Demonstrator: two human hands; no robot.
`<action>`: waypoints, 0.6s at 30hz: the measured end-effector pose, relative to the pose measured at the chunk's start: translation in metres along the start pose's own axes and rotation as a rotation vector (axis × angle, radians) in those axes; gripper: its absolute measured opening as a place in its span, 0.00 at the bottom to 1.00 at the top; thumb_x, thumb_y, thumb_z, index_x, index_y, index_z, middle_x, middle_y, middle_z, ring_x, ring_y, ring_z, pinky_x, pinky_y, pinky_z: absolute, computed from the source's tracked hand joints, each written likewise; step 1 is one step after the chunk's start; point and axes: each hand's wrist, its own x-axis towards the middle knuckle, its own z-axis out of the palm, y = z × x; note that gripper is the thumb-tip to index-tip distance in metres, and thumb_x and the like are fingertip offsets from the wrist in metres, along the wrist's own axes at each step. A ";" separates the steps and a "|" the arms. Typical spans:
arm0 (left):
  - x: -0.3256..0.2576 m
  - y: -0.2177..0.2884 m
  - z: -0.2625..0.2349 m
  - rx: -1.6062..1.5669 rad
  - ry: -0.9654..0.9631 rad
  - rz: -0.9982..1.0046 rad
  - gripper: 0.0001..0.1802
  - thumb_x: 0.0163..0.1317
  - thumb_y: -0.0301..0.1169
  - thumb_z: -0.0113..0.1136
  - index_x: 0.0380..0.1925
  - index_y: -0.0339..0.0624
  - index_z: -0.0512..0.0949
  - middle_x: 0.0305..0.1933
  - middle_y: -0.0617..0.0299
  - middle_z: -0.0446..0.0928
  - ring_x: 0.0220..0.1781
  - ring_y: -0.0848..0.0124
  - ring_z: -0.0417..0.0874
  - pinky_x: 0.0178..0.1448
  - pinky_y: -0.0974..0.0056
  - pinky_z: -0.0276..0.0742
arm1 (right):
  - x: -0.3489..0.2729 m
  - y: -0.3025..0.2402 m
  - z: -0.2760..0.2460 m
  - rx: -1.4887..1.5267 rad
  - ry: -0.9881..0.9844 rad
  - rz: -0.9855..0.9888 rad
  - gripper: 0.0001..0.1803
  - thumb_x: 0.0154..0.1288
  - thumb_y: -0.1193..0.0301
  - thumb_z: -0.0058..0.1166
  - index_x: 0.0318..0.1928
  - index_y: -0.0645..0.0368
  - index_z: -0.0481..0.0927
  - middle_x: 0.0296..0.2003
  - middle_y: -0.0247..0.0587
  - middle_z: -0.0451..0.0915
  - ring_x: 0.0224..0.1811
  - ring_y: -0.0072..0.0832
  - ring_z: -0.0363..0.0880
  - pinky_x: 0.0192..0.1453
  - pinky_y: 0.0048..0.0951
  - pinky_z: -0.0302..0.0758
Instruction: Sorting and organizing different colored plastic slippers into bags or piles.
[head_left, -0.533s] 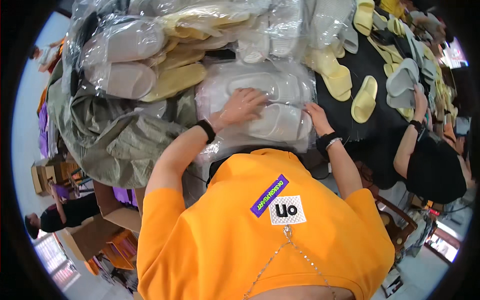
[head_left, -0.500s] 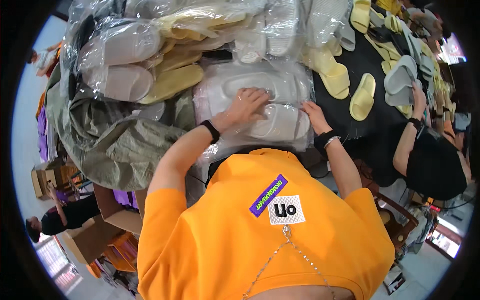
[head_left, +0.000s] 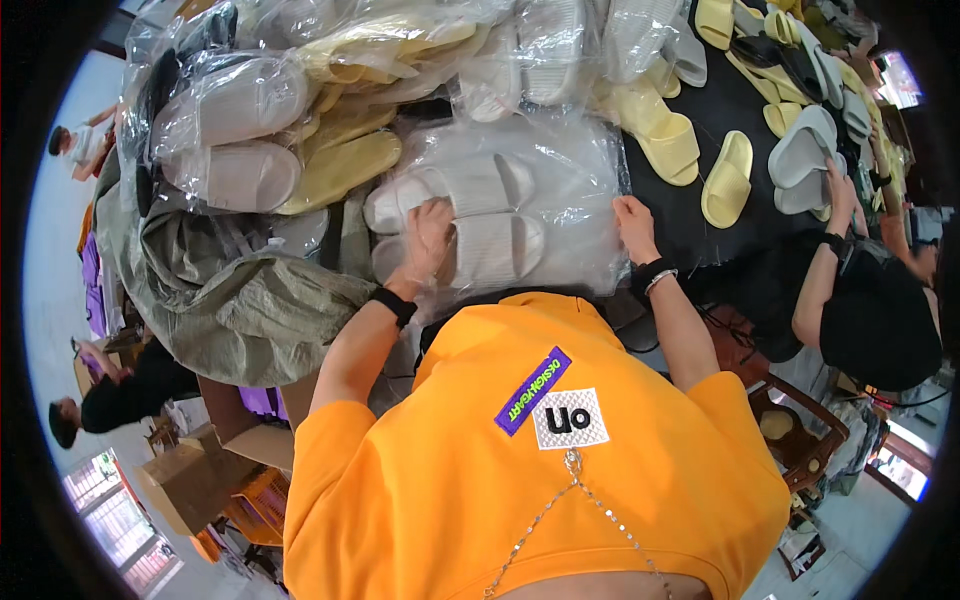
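Note:
A pair of white slide slippers (head_left: pixel 494 247) lies side by side in front of me, in the left part of a clear plastic bag (head_left: pixel 578 207). My left hand (head_left: pixel 428 240) is closed on the slippers near their left ends, its fingers curled between and over the two. I cannot tell whether that hand is inside the bag or on top of the film. At the bag's right edge my right hand (head_left: pixel 634 228) is closed, pinching the plastic. The film right of the slippers lies flat and wrinkled.
Bagged white slippers (head_left: pixel 240 105) and yellow slippers (head_left: pixel 345 165) are piled at far left. Loose yellow slippers (head_left: pixel 727 180) lie on the black tabletop (head_left: pixel 680 225). At right, a co-worker's hand (head_left: pixel 843 190) touches grey slippers (head_left: pixel 803 150). A grey-green sack (head_left: pixel 250 310) bulges at left, above a cardboard box (head_left: pixel 235 425).
The white slippers have shifted left within the plastic, my left hand moving left with them. My right hand has moved slightly right along with the bag's edge, and the bag now lies flatter there.

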 end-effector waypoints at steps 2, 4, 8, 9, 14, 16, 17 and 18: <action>-0.017 -0.029 -0.005 0.105 -0.066 -0.135 0.17 0.45 0.31 0.54 0.39 0.42 0.73 0.43 0.56 0.72 0.50 0.57 0.69 0.51 0.54 0.61 | 0.007 0.001 -0.003 -0.056 0.027 -0.043 0.11 0.60 0.66 0.50 0.35 0.63 0.77 0.20 0.35 0.75 0.23 0.20 0.71 0.28 0.25 0.67; -0.027 -0.039 -0.020 0.008 -0.004 -0.223 0.17 0.46 0.33 0.54 0.38 0.41 0.73 0.41 0.54 0.72 0.48 0.54 0.69 0.49 0.53 0.62 | 0.014 0.005 -0.015 -0.101 0.066 -0.070 0.12 0.60 0.66 0.50 0.36 0.63 0.77 0.20 0.37 0.75 0.23 0.20 0.71 0.29 0.25 0.67; -0.034 -0.040 -0.067 -0.672 0.172 -0.439 0.14 0.55 0.30 0.50 0.40 0.37 0.74 0.41 0.53 0.76 0.47 0.59 0.74 0.48 0.58 0.69 | 0.012 0.000 -0.031 -0.020 0.024 -0.098 0.09 0.60 0.68 0.52 0.35 0.63 0.77 0.19 0.29 0.71 0.21 0.16 0.66 0.26 0.20 0.63; -0.038 -0.041 -0.074 -1.023 0.236 -0.635 0.12 0.58 0.29 0.48 0.40 0.36 0.75 0.42 0.55 0.77 0.48 0.64 0.76 0.49 0.61 0.71 | 0.010 -0.001 -0.031 0.006 0.016 -0.093 0.09 0.60 0.69 0.52 0.35 0.63 0.76 0.19 0.28 0.71 0.22 0.15 0.65 0.25 0.20 0.62; -0.031 -0.050 -0.149 -1.468 0.634 -0.710 0.13 0.59 0.28 0.47 0.42 0.35 0.74 0.42 0.57 0.76 0.46 0.68 0.76 0.48 0.64 0.72 | 0.007 0.014 -0.039 0.061 0.064 -0.092 0.10 0.60 0.68 0.53 0.35 0.64 0.76 0.21 0.29 0.71 0.22 0.15 0.64 0.26 0.20 0.62; -0.023 -0.048 -0.174 -1.485 0.690 -0.636 0.13 0.60 0.28 0.47 0.43 0.35 0.73 0.42 0.58 0.76 0.45 0.69 0.76 0.47 0.65 0.72 | 0.001 0.009 -0.039 -0.057 0.099 -0.110 0.11 0.60 0.68 0.53 0.36 0.65 0.75 0.20 0.30 0.72 0.23 0.15 0.65 0.27 0.20 0.63; -0.018 -0.044 -0.184 -1.475 0.702 -0.603 0.13 0.60 0.28 0.47 0.43 0.35 0.73 0.42 0.58 0.76 0.45 0.69 0.76 0.47 0.65 0.72 | 0.000 0.007 -0.039 -0.116 0.114 -0.123 0.12 0.60 0.67 0.53 0.36 0.65 0.75 0.20 0.31 0.72 0.23 0.15 0.66 0.27 0.20 0.63; -0.012 -0.038 -0.191 -1.461 0.693 -0.571 0.13 0.60 0.28 0.47 0.44 0.35 0.73 0.42 0.59 0.76 0.44 0.70 0.76 0.47 0.66 0.72 | 0.003 0.011 -0.037 -0.128 0.146 -0.169 0.13 0.60 0.67 0.53 0.36 0.67 0.74 0.20 0.33 0.73 0.24 0.16 0.67 0.29 0.21 0.65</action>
